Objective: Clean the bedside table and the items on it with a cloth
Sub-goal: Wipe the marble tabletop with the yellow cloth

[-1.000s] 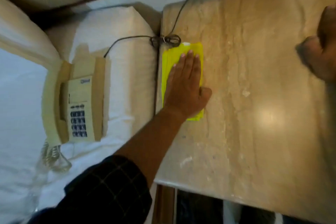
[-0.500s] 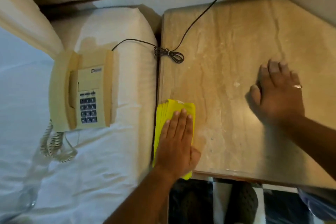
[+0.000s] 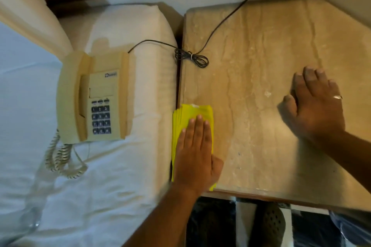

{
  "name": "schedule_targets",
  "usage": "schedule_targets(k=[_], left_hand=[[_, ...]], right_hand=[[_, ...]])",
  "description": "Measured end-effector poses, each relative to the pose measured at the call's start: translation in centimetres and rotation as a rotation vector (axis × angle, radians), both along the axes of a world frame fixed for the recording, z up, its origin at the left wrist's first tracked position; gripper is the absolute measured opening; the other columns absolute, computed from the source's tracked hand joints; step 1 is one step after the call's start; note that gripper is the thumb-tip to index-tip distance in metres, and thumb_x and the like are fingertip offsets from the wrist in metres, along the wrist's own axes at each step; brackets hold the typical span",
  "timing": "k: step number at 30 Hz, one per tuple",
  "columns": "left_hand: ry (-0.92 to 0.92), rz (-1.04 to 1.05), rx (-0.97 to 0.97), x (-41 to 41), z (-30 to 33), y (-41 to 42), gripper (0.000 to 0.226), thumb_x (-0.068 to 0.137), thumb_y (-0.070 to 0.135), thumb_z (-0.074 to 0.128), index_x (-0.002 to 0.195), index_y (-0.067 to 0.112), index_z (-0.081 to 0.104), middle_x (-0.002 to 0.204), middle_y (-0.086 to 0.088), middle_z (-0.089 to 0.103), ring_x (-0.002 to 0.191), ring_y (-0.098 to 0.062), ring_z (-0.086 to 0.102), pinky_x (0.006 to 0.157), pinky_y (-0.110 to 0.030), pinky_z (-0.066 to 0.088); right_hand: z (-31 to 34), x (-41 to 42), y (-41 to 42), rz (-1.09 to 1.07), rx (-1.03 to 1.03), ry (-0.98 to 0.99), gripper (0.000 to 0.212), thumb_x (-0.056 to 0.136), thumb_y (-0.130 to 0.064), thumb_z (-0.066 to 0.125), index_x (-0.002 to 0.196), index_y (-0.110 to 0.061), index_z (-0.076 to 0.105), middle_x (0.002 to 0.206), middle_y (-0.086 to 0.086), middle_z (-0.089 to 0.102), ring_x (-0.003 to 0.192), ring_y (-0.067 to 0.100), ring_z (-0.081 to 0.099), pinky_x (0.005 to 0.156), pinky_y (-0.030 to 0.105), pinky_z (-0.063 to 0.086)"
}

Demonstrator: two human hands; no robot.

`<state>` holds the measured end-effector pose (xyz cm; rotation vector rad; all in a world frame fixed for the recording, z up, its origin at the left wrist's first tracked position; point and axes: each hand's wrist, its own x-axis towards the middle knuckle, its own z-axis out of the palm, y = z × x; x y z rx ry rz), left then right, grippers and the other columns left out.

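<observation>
Head view, looking down. Lower centre of the frame: left hand laid flat, fingers straight and together, pressing a folded yellow cloth onto the near left corner of the bench. Cloth lying along the bench's left edge, several folded layers showing at its left side, its near end just over the front lip. Right of centre: right hand spread wide, palm down on the bare stone, holding nothing, a ring on one finger. Left of centre: a cream telephone resting on the white bed, well apart from the cloth, its coiled handset cord trailing toward the lower left. Thin black cable running from the upper edge of the frame across the bench top to a tied bundle at the left edge, then over to the telephone.

Cloth likely soft, light and limp, apt to bunch or unfold if dragged by one corner; best worked under a flat palm as here, or pinched across the whole folded stack when lifted. Stone top looking hard and smooth, so the cloth should slide easily. Telephone probably light hollow plastic, with a handset free to slip from its cradle; better gripped by the body's sides, handset held down, with some care for the tethered cable.
</observation>
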<state>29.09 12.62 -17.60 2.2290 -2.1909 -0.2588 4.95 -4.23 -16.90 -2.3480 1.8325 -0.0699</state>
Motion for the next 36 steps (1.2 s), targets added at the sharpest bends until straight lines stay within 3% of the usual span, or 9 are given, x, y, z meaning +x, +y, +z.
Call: schedule_targets(k=[5,9,13,18,23,28,32,36], left_hand=[[-0.035,-0.058,0.012,0.5,0.1,0.1,0.089,0.071,0.037,0.049,0.151,0.001,0.030,0.161,-0.019,0.020,0.150,-0.035,0.013,0.118,-0.052,0.019],[0.057,-0.296,-0.022,0.3,0.1,-4.9,0.085,0.074,0.040,0.042,0.151,0.005,0.032,0.161,-0.014,0.024,0.150,-0.032,0.017,0.119,-0.049,0.020],[0.078,-0.020,-0.053,1.1,-0.4,-14.2,0.082,0.077,0.040,0.026,0.152,0.008,0.031,0.161,-0.011,0.023,0.151,-0.027,0.017,0.121,-0.046,0.014],[0.052,0.160,-0.054,2.6,-0.6,-16.9,0.085,0.076,0.043,0.023,0.153,0.006,0.027,0.162,-0.014,0.021,0.151,-0.030,0.015,0.121,-0.047,0.011],[0.053,0.151,0.013,6.3,-0.7,-23.1,0.096,0.071,0.052,0.010,0.155,0.005,0.011,0.164,-0.015,0.006,0.152,-0.031,0.001,0.122,-0.045,0.007],[0.004,0.133,0.046,7.1,-1.1,-27.8,0.082,0.090,0.048,0.031,0.156,0.007,0.006,0.165,-0.014,0.001,0.152,-0.030,-0.002,0.123,-0.044,0.004],[-0.008,0.125,0.039,7.7,-1.1,-30.7,0.081,0.091,0.048,0.032,0.156,0.008,0.008,0.164,-0.014,0.005,0.151,-0.032,0.005,0.122,-0.045,0.008],[0.030,0.156,0.015,8.5,-0.6,-33.0,0.087,0.080,0.050,0.029,0.155,0.008,0.015,0.162,-0.017,0.019,0.145,-0.036,0.024,0.118,-0.048,0.022]], right_hand=[[-0.3,0.1,-0.1,0.000,-0.025,-0.009,0.064,0.092,-0.042,0.028,0.143,-0.004,0.033,0.153,0.021,0.027,0.142,0.036,0.019,0.114,0.052,0.018],[-0.9,0.1,-0.1,-0.007,-0.049,-0.016,0.064,0.089,-0.039,0.034,0.141,-0.001,0.037,0.150,0.024,0.031,0.140,0.039,0.023,0.112,0.053,0.021],[-1.0,0.0,-0.2,-0.015,-0.025,-0.012,0.065,0.090,-0.041,0.034,0.144,-0.004,0.034,0.154,0.021,0.027,0.142,0.037,0.019,0.114,0.051,0.016],[-0.8,-0.2,-0.3,-0.023,0.022,0.009,0.066,0.091,-0.045,0.031,0.147,-0.009,0.031,0.157,0.017,0.023,0.145,0.033,0.015,0.116,0.049,0.013],[-0.6,0.1,-0.1,-0.027,0.043,0.012,0.068,0.092,-0.047,0.030,0.149,-0.010,0.028,0.159,0.014,0.020,0.147,0.029,0.011,0.118,0.047,0.011],[-0.8,0.2,-0.1,-0.032,-0.021,-0.009,0.069,0.088,-0.041,0.034,0.144,-0.001,0.038,0.153,0.021,0.030,0.143,0.037,0.021,0.115,0.051,0.018],[-0.9,0.1,-0.2,-0.033,-0.026,-0.002,0.068,0.088,-0.040,0.036,0.143,-0.001,0.039,0.153,0.021,0.031,0.143,0.036,0.022,0.114,0.051,0.019],[-1.0,0.1,-0.5,-0.034,0.005,0.021,0.069,0.089,-0.043,0.033,0.145,-0.004,0.036,0.155,0.019,0.028,0.144,0.034,0.018,0.116,0.049,0.016]])
